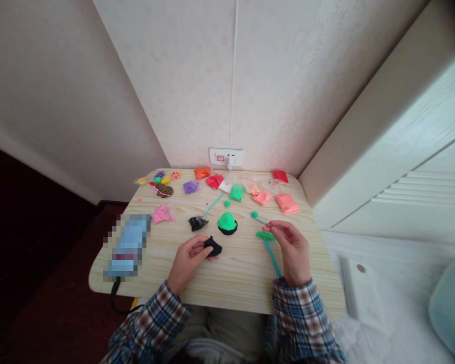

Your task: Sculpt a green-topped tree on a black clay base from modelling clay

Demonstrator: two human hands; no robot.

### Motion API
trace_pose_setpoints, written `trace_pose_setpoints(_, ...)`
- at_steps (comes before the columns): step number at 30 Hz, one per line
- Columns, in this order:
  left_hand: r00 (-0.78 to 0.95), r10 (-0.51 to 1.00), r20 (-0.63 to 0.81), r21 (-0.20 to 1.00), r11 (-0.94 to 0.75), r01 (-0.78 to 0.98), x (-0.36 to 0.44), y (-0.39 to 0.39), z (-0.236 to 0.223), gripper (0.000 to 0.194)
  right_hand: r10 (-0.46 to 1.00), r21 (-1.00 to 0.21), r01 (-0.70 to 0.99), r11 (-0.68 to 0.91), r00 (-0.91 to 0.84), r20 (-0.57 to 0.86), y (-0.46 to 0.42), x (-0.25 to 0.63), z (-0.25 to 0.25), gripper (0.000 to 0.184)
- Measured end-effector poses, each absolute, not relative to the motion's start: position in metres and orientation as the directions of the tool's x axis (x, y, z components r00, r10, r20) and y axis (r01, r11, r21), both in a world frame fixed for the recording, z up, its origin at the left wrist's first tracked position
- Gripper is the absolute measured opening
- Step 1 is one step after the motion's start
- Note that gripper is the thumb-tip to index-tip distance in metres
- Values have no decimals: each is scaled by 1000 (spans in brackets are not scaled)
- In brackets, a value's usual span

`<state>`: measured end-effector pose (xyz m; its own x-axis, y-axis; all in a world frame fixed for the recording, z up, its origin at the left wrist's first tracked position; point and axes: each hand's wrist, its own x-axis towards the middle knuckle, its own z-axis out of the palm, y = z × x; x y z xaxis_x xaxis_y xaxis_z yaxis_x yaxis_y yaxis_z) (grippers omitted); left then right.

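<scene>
My left hand (192, 258) grips a flattened black lump of clay (213, 247) between thumb and fingers, above the front half of the table. To the right, my right hand (291, 248) is closed in a pinch; whatever is in its fingertips is too small or hidden. A thin blue stick (261, 221) with a green ball (254, 214) by its tip runs up to those fingertips; I cannot tell if they touch it. Just below lies a green clay strip (265, 236) across a light-blue tool (273, 259). Between the hands sits a green clay dome (227, 221) on a black base (228, 231).
An open black clay packet (198, 223) touches another blue tool (214, 204). Packets in pink (163, 214), purple (191, 187), green (236, 192) and coral (287, 203) lie around. A blurred phone-like device (129, 246) rests left. Behind the table, a socket (226, 156) holds a plug.
</scene>
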<state>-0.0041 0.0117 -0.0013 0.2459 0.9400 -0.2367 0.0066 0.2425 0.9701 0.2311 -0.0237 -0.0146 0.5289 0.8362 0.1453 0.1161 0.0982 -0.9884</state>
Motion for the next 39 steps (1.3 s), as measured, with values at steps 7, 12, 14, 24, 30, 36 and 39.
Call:
trace_pose_setpoints(7,251,939,-234,972,235,23,-3,12,-1,31,718,-951,310,20,657,229,-19,248,-22,19)
trace_pose_setpoints(12,273,934,-231,972,236,14,-4,12,-2,26,691,-862,506,-20,630,355,-18,250,-19,17)
trace_pose_setpoints(14,274,932,-236,970,244,2,-4,12,-2,26,672,-827,560,-49,631,388,-19,249,-18,18)
trace_pose_setpoints(24,275,933,-233,964,259,-64,-3,11,-2,18,808,-766,643,4,450,382,-32,222,-7,31)
trace_pose_setpoints(30,288,940,-185,972,218,-86,6,6,2,24,707,-658,753,-24,478,521,-26,231,-8,24)
trace_pose_setpoints(36,347,924,-160,979,193,-61,18,-4,-2,27,944,-835,516,193,133,301,-40,192,3,19)
trace_pose_setpoints(39,393,911,-127,985,162,-56,21,-7,-4,22,972,-890,417,185,57,228,-46,168,3,16)
